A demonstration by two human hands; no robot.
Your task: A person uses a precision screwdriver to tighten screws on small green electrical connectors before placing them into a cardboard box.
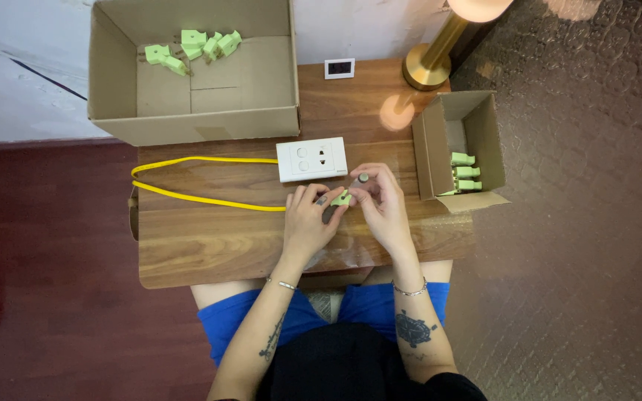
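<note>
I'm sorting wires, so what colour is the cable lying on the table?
Yellow; the cable shows best in the head view, looped across the wooden table.

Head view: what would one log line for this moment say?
left hand: holds green plug | right hand: small tool on plug | white socket beyond

Bare wooden surface (pixel 202 245) left of the hands was open. The white socket block (pixel 311 159) and looped yellow cable (pixel 202 199) crowded the middle; the small open cardboard box (pixel 440 148) blocked the right.

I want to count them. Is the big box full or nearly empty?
Nearly empty. The big box holds only a few green plugs in one far corner; the rest is bare cardboard.
</note>
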